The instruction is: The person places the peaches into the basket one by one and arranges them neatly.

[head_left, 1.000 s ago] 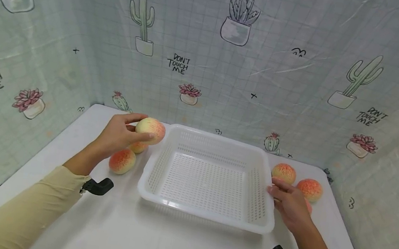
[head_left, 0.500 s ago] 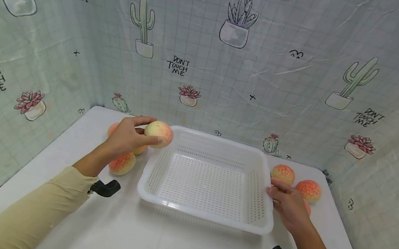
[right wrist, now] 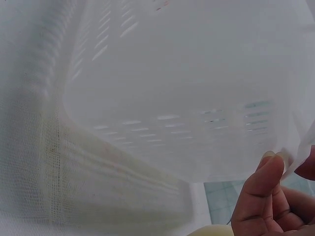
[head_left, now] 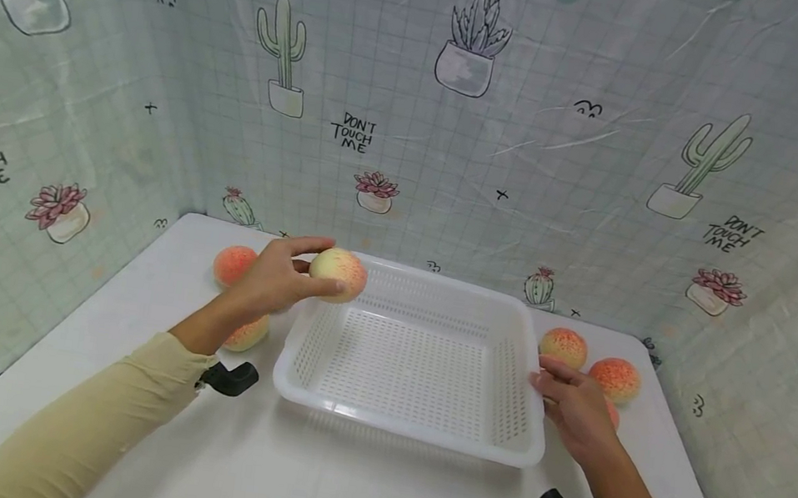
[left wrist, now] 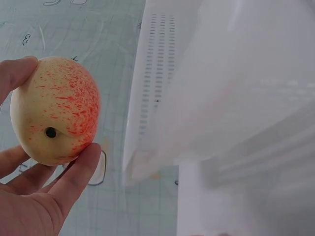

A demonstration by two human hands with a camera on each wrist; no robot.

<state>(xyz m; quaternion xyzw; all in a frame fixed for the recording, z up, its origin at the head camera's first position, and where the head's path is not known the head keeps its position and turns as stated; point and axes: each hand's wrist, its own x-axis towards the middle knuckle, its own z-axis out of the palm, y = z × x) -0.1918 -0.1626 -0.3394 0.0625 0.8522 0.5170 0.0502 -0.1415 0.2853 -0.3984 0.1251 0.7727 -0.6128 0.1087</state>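
Note:
My left hand (head_left: pixel 282 277) grips a peach (head_left: pixel 339 276) between thumb and fingers, over the back left corner of a white plastic basket (head_left: pixel 405 432). In the left wrist view the peach (left wrist: pixel 56 110) is pale yellow with red speckles and a small dark hole facing the camera. My right hand (head_left: pixel 578 407) pinches the basket's right rim, thumb on one side and fingers on the other. The right wrist view shows those fingers (right wrist: pixel 261 196) at the edge of the perforated basket wall (right wrist: pixel 162 88). Nothing lies inside the basket.
On the left of the white table (head_left: pixel 336 493), a red peach (head_left: pixel 234 265) and a yellowish one (head_left: pixel 247 333) sit partly behind my left arm. Right of the basket are a peach (head_left: pixel 564 348), another peach (head_left: pixel 615 380) and one mostly hidden by my right hand. Printed curtains surround the table.
My left hand has carried the peach rightward, from beside the basket to over its back left corner. The right hand keeps its hold on the rim.

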